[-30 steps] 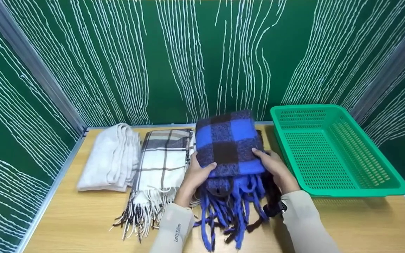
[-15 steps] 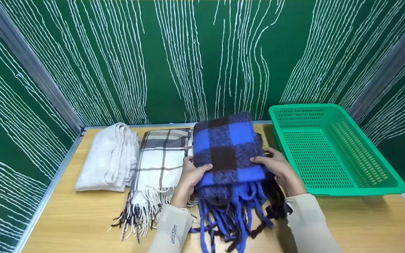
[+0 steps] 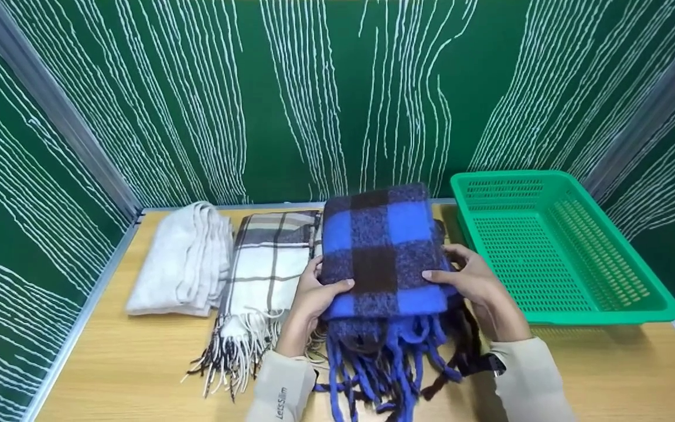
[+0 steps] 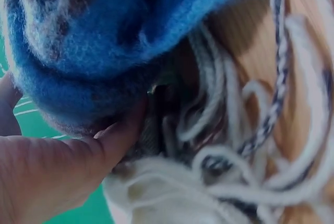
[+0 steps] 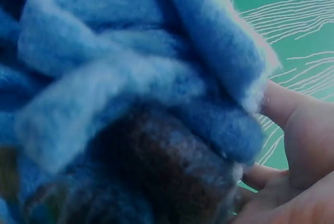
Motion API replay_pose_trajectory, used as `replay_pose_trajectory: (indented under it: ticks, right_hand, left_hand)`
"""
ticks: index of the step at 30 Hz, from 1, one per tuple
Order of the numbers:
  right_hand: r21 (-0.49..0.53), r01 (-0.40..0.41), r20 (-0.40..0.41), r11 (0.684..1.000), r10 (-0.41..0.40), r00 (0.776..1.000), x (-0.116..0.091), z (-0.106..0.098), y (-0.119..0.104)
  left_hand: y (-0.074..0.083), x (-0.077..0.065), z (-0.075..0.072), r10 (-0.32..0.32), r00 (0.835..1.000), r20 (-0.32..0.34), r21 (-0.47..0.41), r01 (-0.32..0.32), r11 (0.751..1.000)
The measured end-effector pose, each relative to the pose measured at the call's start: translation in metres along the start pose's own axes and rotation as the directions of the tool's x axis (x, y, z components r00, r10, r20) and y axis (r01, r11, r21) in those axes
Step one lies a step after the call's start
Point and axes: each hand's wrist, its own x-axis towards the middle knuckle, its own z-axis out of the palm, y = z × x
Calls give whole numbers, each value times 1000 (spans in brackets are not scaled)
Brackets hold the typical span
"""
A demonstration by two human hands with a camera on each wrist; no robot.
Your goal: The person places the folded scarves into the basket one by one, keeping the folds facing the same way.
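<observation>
Both hands on the blue scarf [image 3: 372, 252], one per side. Left hand [image 3: 313, 300]: thumb on the top face near the front corner, fingers curled round the side edge. Right hand [image 3: 481, 281]: same grip mirrored, thumb on top, fingers partly hidden at the side. Neither is spread wide; gap is about the bundle's thickness. How hard they squeeze, can't tell.

Blue scarf is a folded bundle, mid-bench [image 3: 109, 357], between the check scarf [image 3: 270, 264] on its left and the green basket [image 3: 554, 320] on its right. Far end looks tipped up; whether all of it is off the bench, can't tell. Its fringe [image 3: 399, 375] hangs loose off the near end. White cloth [image 3: 179, 264] sits folded at far left, just beside the check scarf.

Risks, judged from here: grip is only at the sides near the front, so the middle or far end could sag and the folds open. Bundle is thick and soft; lower layers could slide out if the thumbs pin only the top one. Loose fringe could drag or snag on the basket rim if carried that way. Left wrist view shows cream fringe [image 4: 209, 72] close under the blue bundle, so strands could catch and pull the check scarf askew. Uneven hand lift would likely skew the fold.
</observation>
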Motion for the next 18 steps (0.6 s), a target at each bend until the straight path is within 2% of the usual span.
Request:
replay_pose_trajectory:
  ticks: [3, 9, 18]
  right_hand:
    - [23, 20, 9, 1000, -20, 1000, -6, -1, -2]
    - [-7, 55, 56, 998, -55, 997, -18, -9, -9]
    - [23, 74, 44, 997, -75, 996, -27, -14, -15]
  left_hand:
    - [2, -2, -4, -8, 999, 38, -5, 8, 1000]
    - [6, -5, -13, -22, 994, 110, -42, 27, 999]
    - [13, -12, -14, 11, 992, 123, -93, 1, 996]
